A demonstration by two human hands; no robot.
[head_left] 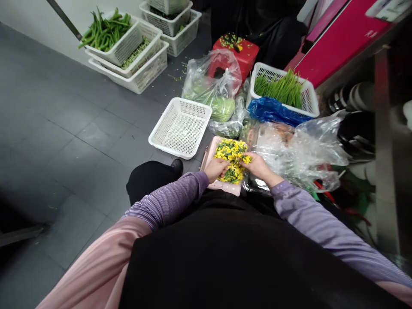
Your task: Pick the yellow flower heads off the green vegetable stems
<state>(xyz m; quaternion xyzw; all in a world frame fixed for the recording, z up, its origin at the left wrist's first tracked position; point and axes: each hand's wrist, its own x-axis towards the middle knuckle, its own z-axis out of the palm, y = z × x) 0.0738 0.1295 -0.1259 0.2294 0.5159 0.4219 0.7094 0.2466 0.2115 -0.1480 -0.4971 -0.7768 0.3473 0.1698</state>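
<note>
Yellow flowers with green stems (231, 150) lie heaped on a pink surface (227, 187) in front of me, whose full shape is partly hidden. My left hand (217, 168) is at the left side of the heap with its fingers curled closed; what they hold, if anything, is hidden. At the right side, my right hand (259, 166) pinches some yellow flowers between thumb and fingers. An empty white perforated basket (180, 128) sits on the floor just beyond my left hand.
Clear plastic bags (289, 150) crowd the right side. Behind them stands a white basket of long green stalks (283, 88) with a blue bag (277, 110). A red stool (238, 53) bears green scraps. Stacked baskets with green peppers (107, 32) stand at the back left.
</note>
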